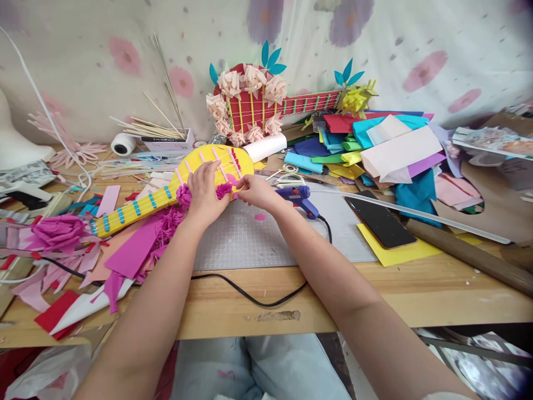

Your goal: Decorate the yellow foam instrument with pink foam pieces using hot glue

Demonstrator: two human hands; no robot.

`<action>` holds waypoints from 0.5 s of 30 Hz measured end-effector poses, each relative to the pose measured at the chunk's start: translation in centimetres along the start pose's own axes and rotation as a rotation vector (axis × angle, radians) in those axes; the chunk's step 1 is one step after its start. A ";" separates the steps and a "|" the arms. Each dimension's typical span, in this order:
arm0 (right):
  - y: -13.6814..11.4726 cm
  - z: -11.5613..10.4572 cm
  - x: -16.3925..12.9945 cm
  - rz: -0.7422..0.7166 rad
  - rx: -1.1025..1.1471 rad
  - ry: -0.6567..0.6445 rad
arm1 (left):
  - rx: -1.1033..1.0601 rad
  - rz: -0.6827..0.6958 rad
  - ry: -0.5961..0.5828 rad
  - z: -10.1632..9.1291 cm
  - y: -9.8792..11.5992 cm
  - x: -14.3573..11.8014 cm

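Observation:
A yellow craft guitar [200, 161] with pink and blue strips across its strings lies at a slant on the grey cutting mat [250, 244]. My left hand [206, 194] rests over its body, fingers stretched and apart, thumb beside a small purple paper flower [224, 190]. At the guitar's near edge, my right hand [254, 193] has its fingers pinched together on a small pink paper petal [235, 195], partly hidden by the fingertips. Another pink petal [260, 217] lies loose on the mat. More purple paper flowers [184, 195] sit by my left wrist.
A blue glue gun [300, 199] lies right of my right hand, its black cord [266, 304] looping along the front edge. A phone [381, 219] rests on yellow paper. A red flower-trimmed guitar [254, 105] leans behind, beside piled coloured paper [400, 150]. Magenta paper [133, 247] lies left.

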State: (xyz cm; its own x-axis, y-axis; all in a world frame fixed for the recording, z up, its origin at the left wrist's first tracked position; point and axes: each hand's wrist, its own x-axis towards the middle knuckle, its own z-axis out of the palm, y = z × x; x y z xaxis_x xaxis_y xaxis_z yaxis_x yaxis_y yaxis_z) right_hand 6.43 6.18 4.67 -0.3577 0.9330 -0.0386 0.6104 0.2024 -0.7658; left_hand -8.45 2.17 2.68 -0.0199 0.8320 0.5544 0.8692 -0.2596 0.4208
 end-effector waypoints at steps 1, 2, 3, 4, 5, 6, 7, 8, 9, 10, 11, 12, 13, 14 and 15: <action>0.0 0.1 0.0 0.008 0.008 0.009 | -0.006 0.001 -0.001 0.0 0.0 0.0; 0.0 0.2 0.0 0.016 0.014 0.011 | -0.012 0.002 -0.002 -0.1 0.0 0.0; 0.1 0.3 0.0 0.025 0.020 0.009 | -0.018 0.003 -0.003 -0.1 0.0 0.1; 0.1 0.4 0.1 0.036 0.028 0.006 | -0.023 0.002 -0.003 -0.1 -0.1 0.1; 0.2 0.5 0.1 0.049 0.040 0.004 | -0.028 -0.001 -0.004 -0.1 -0.1 0.1; 0.2 0.6 0.2 0.062 0.056 0.000 | -0.032 -0.003 -0.004 -0.1 -0.2 0.1; 0.3 0.8 0.2 0.074 0.076 -0.002 | -0.037 -0.006 -0.003 -0.1 -0.3 0.1; 0.3 0.9 0.3 0.084 0.098 -0.005 | -0.042 -0.007 -0.001 0.0 -0.4 0.1; 0.3 1.0 0.4 0.094 0.118 -0.006 | -0.046 -0.007 0.001 0.0 -0.5 0.1; 0.3 1.1 0.4 0.105 0.133 -0.009 | -0.050 -0.007 0.003 0.1 -0.5 0.1; 0.3 1.2 0.5 0.115 0.146 -0.011 | -0.053 -0.007 0.006 0.1 -0.6 0.1; 0.3 1.3 0.5 0.122 0.155 -0.013 | -0.055 -0.008 0.008 0.1 -0.6 0.0; 0.4 1.4 0.5 0.127 0.162 -0.013 | -0.056 -0.009 0.009 0.1 -0.6 0.0; 0.4 1.4 0.6 0.130 0.167 -0.012 | -0.058 -0.010 0.010 0.1 -0.6 0.0; 0.4 1.5 0.6 0.130 0.174 -0.010 | -0.060 -0.011 0.011 0.1 -0.6 0.0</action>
State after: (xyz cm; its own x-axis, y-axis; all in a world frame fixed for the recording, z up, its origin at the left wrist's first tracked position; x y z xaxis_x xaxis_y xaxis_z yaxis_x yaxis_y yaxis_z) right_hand 5.40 6.39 3.40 -0.2912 0.9448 -0.1501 0.5207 0.0249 -0.8534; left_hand -8.93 2.41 2.32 -0.0350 0.8299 0.5568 0.8379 -0.2793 0.4690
